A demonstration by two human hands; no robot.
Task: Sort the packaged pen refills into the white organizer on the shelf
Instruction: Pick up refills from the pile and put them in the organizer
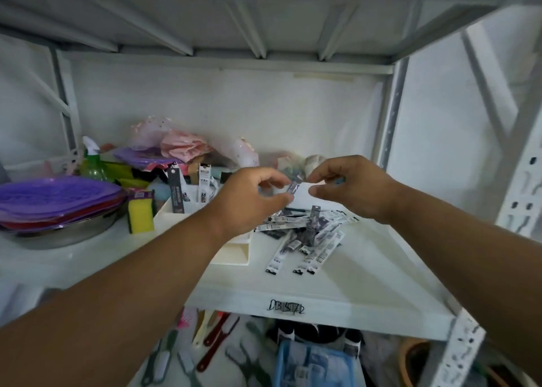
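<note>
Both forearms reach in; left hand [249, 202] and right hand [352, 187] pinch one refill packet [294, 186] above the white organizer [231, 254]. Loose pile [308, 234] at five o'clock. Best release one hand, slot it upright.

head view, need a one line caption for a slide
Both hands, left hand and right hand, hold one packaged refill above the white organizer and loose refill pile.

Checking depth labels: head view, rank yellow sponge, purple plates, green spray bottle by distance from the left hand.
From the left hand:
1. yellow sponge, just to its left on the shelf
2. green spray bottle, farther left, toward the back
3. purple plates, stacked at far left
</note>
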